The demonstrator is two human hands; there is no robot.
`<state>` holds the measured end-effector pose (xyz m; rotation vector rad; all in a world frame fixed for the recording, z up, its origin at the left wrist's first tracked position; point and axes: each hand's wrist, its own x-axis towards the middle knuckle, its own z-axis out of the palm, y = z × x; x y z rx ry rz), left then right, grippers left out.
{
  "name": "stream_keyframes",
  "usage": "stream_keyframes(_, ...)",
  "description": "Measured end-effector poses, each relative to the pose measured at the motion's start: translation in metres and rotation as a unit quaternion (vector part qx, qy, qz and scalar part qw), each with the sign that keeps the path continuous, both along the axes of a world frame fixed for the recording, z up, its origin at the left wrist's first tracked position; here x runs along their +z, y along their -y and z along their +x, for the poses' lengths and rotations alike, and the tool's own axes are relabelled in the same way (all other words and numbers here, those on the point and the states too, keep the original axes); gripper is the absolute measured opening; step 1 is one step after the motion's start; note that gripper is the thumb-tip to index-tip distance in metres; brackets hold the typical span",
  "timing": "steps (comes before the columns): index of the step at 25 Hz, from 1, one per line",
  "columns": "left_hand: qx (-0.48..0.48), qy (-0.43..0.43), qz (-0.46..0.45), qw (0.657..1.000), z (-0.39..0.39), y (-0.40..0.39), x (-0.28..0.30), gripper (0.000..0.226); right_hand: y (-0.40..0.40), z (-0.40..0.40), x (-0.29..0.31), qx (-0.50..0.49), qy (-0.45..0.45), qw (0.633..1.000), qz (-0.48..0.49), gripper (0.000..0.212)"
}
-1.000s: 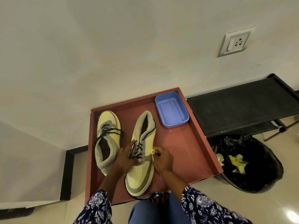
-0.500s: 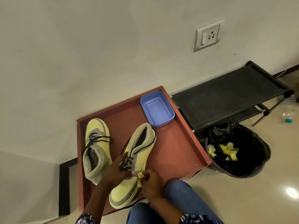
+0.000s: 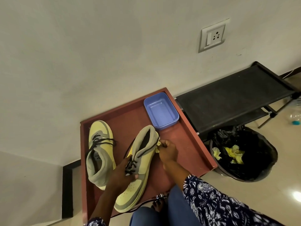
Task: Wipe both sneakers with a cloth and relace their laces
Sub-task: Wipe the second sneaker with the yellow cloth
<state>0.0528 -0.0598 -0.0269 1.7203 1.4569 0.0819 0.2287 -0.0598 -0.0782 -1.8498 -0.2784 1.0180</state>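
Two yellow-and-grey sneakers with black laces lie on a red-brown tray (image 3: pixel 192 144). The left sneaker (image 3: pixel 100 150) points its toe away from me. The right sneaker (image 3: pixel 140 162) points its toe towards me and is tilted. My left hand (image 3: pixel 122 175) grips this right sneaker over its laces. My right hand (image 3: pixel 167 152) pinches a small yellow cloth (image 3: pixel 158 146) and presses it against the sneaker's right side near the grey collar. A loose lace end trails off the tray's near edge.
A blue plastic tub (image 3: pixel 161 110) stands at the tray's far right corner. To the right are a black low rack (image 3: pixel 234 98) and a black-lined bin (image 3: pixel 244 150) holding yellow scraps. A wall rises behind the tray. My knees are at the bottom.
My right hand has slid with the cloth from the sneaker's mid side up to its collar. My left hand keeps its hold over the laces. The camera has shifted.
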Motion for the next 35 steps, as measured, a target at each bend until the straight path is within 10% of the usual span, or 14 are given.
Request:
stream_keyframes(10,-0.011,0.004,0.002,1.0,-0.003,0.001,-0.002,0.07,0.057,-0.021,-0.001,0.042,-0.14,0.989,0.019,0.025)
stream_keyframes(23,-0.048,-0.003,0.013,0.999,-0.007,0.011,-0.001,0.082,0.017,0.026,0.028,0.057,0.075,0.994,0.054,0.025)
stream_keyframes(35,-0.058,0.013,0.024,0.998,-0.003,0.013,-0.003,0.078,0.053,-0.044,0.026,-0.023,0.024,0.999,0.033,0.023)
